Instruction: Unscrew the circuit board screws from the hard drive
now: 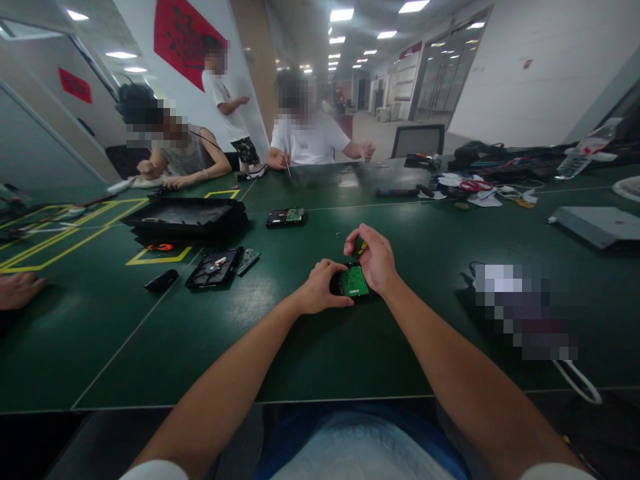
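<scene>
A small hard drive point(353, 282) with a green circuit board facing up lies on the dark green table point(310, 347) in front of me. My left hand point(320, 288) is curled around its left edge and holds it down. My right hand point(373, 257) is closed over its right side, fingers pinched around a thin tool with a yellow handle point(362, 247) that points down at the board. Tiny loose screws point(340, 234) lie just beyond my hands.
To the left lie an opened drive point(214, 268), a loose board point(249, 260), a black tray point(187, 217) and another drive point(286, 217). Two people sit across the table; one stands behind. Another person's hand point(17, 289) rests at the left edge. Clutter and red scissors point(476, 185) sit far right.
</scene>
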`<state>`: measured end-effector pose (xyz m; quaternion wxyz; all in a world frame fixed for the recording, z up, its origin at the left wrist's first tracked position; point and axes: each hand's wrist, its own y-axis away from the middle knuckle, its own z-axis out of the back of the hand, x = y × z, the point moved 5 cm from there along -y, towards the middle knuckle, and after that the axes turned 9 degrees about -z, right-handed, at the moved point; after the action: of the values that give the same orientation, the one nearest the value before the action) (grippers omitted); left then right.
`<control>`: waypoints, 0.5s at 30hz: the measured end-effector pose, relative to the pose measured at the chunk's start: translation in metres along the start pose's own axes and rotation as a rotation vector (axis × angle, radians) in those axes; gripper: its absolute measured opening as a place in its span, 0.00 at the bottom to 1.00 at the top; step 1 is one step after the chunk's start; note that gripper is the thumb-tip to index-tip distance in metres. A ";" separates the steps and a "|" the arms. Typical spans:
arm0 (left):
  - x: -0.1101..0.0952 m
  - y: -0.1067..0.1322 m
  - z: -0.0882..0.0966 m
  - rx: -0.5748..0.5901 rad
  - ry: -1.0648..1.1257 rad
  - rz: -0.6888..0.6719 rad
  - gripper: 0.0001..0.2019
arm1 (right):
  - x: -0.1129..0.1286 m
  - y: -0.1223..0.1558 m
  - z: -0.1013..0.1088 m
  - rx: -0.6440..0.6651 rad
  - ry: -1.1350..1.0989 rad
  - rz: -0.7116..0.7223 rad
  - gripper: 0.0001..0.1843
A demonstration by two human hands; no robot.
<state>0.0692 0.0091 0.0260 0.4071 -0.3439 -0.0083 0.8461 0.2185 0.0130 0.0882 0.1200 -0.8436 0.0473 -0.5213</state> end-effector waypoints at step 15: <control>0.001 0.000 0.000 0.016 0.009 0.016 0.45 | 0.001 0.000 -0.002 0.013 -0.013 -0.008 0.26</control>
<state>0.0689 0.0097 0.0256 0.4033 -0.3447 0.0031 0.8477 0.2172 0.0128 0.0899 0.1237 -0.8463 0.0397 -0.5166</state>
